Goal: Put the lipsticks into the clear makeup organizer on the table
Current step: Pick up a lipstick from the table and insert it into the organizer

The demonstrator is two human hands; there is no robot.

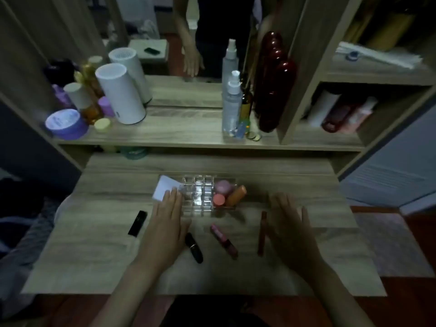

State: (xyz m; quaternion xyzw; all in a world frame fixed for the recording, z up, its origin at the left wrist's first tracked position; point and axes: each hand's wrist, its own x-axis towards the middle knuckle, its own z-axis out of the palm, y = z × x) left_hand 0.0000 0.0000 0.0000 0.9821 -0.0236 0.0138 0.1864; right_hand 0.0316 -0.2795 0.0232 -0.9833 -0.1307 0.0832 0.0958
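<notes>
The clear makeup organizer (199, 197) stands mid-table, its grid cells empty; its right side holds a pink puff, a round pink item and an orange tube (237, 195). Several lipsticks lie in front of it: a black square one (138, 223) at the left, a black rounded one (194, 247), a pink one (224, 240) and a thin dark red one (262, 233). My left hand (167, 223) hovers flat, fingers apart, its fingertips at the organizer's left edge. My right hand (291, 226) is spread open just right of the dark red lipstick. Neither hand holds anything.
A white card (162, 188) lies by the organizer's left side. The shelf behind carries jars, a white cylinder (120, 93), spray bottles (232, 107) and a dark red bottle (273, 86) before a mirror. Cubbies with bottles stand at the right.
</notes>
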